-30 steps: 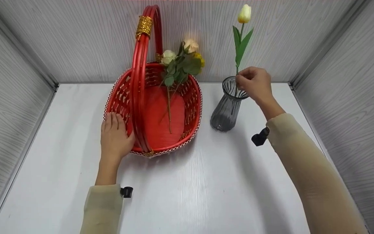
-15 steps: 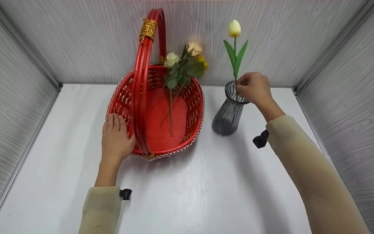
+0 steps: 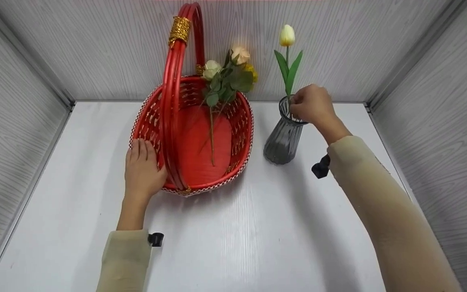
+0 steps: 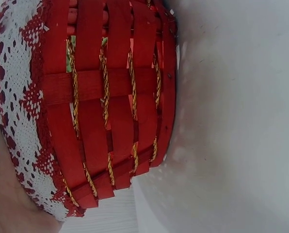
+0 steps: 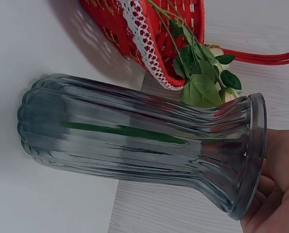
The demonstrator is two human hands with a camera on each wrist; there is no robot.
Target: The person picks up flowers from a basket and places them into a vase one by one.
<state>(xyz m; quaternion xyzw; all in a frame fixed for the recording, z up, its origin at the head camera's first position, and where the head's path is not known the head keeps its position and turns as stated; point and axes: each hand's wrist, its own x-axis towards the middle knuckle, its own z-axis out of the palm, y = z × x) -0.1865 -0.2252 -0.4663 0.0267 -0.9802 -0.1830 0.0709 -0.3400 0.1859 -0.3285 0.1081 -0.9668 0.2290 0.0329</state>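
One pale yellow tulip (image 3: 287, 36) stands upright, its stem reaching down inside the grey glass vase (image 3: 282, 142); the right hand's (image 3: 312, 103) grip pinches that stem at the vase's mouth. The left hand (image 3: 142, 170), its grip spread, rests on the red basket's (image 3: 197, 162) near-left rim. Flowers (image 3: 227, 81) lean over the basket's far-right rim. Basket and vase share the white bench (image 3: 233, 243).

Yellow tulip (image 3: 292, 75) in vase (image 3: 283, 142), red basket (image 3: 196, 152) alongside

- Head: high, facing forward and down over woven basket (image 3: 195, 142) and ribbed glass vase (image 3: 283, 142).
- Left wrist: sideways, close on basket's outer wall (image 4: 120, 109).
- Right wrist: sideways, near vase; shares vase and basket with head.
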